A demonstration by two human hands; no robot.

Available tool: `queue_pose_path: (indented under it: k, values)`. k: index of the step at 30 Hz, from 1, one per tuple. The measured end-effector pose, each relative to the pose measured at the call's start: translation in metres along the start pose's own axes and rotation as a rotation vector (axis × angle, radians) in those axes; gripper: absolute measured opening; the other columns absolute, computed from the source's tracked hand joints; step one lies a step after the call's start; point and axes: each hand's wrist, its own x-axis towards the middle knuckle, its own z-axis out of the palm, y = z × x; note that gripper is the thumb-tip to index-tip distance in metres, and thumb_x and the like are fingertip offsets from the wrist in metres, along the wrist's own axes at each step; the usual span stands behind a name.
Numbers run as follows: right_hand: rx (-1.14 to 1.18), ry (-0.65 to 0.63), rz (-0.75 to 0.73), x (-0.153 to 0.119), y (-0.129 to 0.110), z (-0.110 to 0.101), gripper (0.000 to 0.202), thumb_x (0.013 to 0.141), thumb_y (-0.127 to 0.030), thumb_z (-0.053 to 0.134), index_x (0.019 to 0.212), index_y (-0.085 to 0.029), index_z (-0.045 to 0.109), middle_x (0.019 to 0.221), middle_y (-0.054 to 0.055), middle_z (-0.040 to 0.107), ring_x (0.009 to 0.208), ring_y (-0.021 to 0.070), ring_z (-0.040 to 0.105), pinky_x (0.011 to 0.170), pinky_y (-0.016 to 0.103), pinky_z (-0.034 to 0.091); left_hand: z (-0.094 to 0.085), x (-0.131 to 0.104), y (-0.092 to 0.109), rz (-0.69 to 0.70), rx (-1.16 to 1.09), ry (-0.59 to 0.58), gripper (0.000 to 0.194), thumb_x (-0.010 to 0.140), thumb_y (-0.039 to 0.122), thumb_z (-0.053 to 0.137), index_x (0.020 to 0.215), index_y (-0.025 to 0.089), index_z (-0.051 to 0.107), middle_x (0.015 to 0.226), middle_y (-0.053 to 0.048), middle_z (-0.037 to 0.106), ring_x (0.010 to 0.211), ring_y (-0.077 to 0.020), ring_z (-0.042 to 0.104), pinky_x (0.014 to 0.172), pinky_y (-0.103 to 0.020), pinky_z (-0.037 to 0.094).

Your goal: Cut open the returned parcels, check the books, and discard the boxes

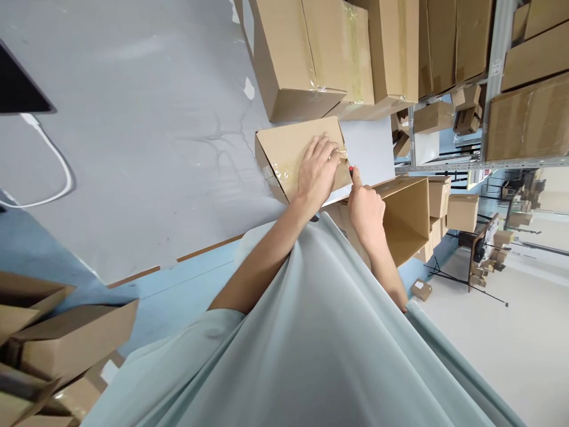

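Observation:
A small closed cardboard box (284,142) with clear tape on it lies on the grey table near my body. My left hand (317,166) rests flat on its top, the fingers stretched out and holding nothing. At the box's right edge, my right hand (367,210) is closed around a utility knife (351,171) with a red and black handle. The index finger lies along the handle, and the thin tip meets the box edge by a loosened bit of tape (342,154). Most of the handle is hidden in the fist.
Large taped cartons (320,53) stand just beyond the box. An open, tall carton (406,219) is to the right, below table height. Shelves (493,89) with boxes rise at the far right. A white cable (66,178) and open boxes (75,338) lie to the left.

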Motion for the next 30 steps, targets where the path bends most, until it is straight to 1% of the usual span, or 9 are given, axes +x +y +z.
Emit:
queue_pose_path:
  k: [5, 11, 16, 19, 21, 24, 26, 28, 30]
  values:
    - [0.058, 0.053, -0.020, 0.007, 0.004, -0.001, 0.069, 0.121, -0.025, 0.027, 0.189, -0.025, 0.020, 0.126, 0.018, 0.080, 0.106, 0.0302, 0.079, 0.093, 0.038, 0.060, -0.004, 0.001, 0.002, 0.022, -0.049, 0.008, 0.044, 0.118, 0.046, 0.035, 0.125, 0.034, 0.076, 0.149, -0.006, 0.077, 0.171, -0.0344, 0.048, 0.149, -0.069, 0.024]
    - [0.090, 0.089, -0.039, 0.033, -0.005, 0.012, 0.071, 0.121, -0.024, 0.027, 0.190, -0.029, 0.011, 0.127, 0.017, 0.077, 0.108, 0.0310, 0.079, 0.097, 0.042, 0.060, -0.007, 0.002, 0.004, 0.022, 0.040, -0.010, 0.046, 0.123, 0.043, 0.032, 0.131, 0.030, 0.075, 0.154, -0.004, 0.075, 0.172, -0.0294, 0.046, 0.150, -0.065, 0.026]
    - [0.051, 0.063, 0.010, 0.032, -0.015, 0.010, 0.074, 0.120, -0.021, 0.027, 0.190, -0.031, 0.004, 0.131, 0.019, 0.074, 0.105, 0.0294, 0.081, 0.096, 0.042, 0.063, -0.014, 0.000, 0.013, 0.032, 0.152, -0.042, 0.041, 0.120, 0.026, 0.037, 0.132, 0.023, 0.076, 0.155, -0.011, 0.074, 0.172, -0.0297, 0.046, 0.149, -0.059, 0.028]
    - [0.022, 0.042, 0.017, 0.033, -0.016, 0.005, 0.075, 0.120, -0.020, 0.030, 0.190, -0.031, 0.006, 0.130, 0.020, 0.075, 0.104, 0.0295, 0.082, 0.094, 0.042, 0.064, -0.014, -0.001, 0.012, 0.024, 0.134, -0.046, 0.038, 0.118, 0.024, 0.041, 0.132, 0.025, 0.076, 0.155, -0.010, 0.074, 0.172, -0.0294, 0.046, 0.149, -0.058, 0.027]
    - [0.012, 0.040, 0.024, 0.035, -0.010, 0.010, 0.075, 0.119, -0.018, 0.031, 0.190, -0.029, 0.010, 0.127, 0.020, 0.077, 0.106, 0.0301, 0.082, 0.095, 0.042, 0.064, -0.011, 0.001, 0.009, 0.029, 0.109, -0.037, 0.037, 0.118, 0.024, 0.043, 0.130, 0.027, 0.077, 0.154, -0.009, 0.075, 0.171, -0.0295, 0.048, 0.149, -0.059, 0.027]
    - [0.004, -0.064, 0.063, 0.029, 0.011, 0.039, 0.067, 0.117, -0.012, 0.033, 0.183, -0.023, 0.038, 0.126, 0.022, 0.082, 0.117, 0.0315, 0.082, 0.099, 0.041, 0.063, -0.008, 0.005, 0.003, 0.049, 0.126, 0.005, 0.037, 0.118, 0.025, 0.044, 0.126, 0.028, 0.079, 0.152, -0.009, 0.076, 0.169, -0.0298, 0.050, 0.149, -0.059, 0.028]
    - [0.021, -0.274, 0.102, 0.017, 0.029, 0.069, 0.059, 0.116, -0.011, 0.034, 0.167, -0.020, 0.062, 0.130, 0.023, 0.083, 0.126, 0.0333, 0.081, 0.101, 0.040, 0.062, -0.007, 0.008, 0.000, 0.066, 0.154, 0.041, 0.038, 0.119, 0.026, 0.043, 0.126, 0.028, 0.080, 0.152, -0.009, 0.076, 0.170, -0.0301, 0.050, 0.149, -0.060, 0.030]
    - [0.073, -0.397, 0.178, 0.003, 0.045, 0.098, 0.060, 0.116, -0.011, 0.036, 0.170, -0.022, 0.059, 0.129, 0.021, 0.084, 0.127, 0.0332, 0.081, 0.101, 0.040, 0.061, -0.007, 0.009, -0.001, 0.082, 0.167, 0.050, 0.039, 0.119, 0.027, 0.041, 0.129, 0.027, 0.079, 0.154, -0.010, 0.075, 0.170, -0.0313, 0.049, 0.148, -0.064, 0.030]
    - [0.125, -0.344, 0.253, -0.005, 0.057, 0.119, 0.062, 0.119, -0.018, 0.035, 0.179, -0.022, 0.047, 0.126, 0.022, 0.085, 0.122, 0.0346, 0.083, 0.100, 0.042, 0.062, -0.006, 0.008, -0.002, 0.086, 0.166, 0.035, 0.041, 0.120, 0.029, 0.039, 0.131, 0.026, 0.078, 0.156, -0.012, 0.074, 0.171, -0.0325, 0.048, 0.148, -0.067, 0.028]
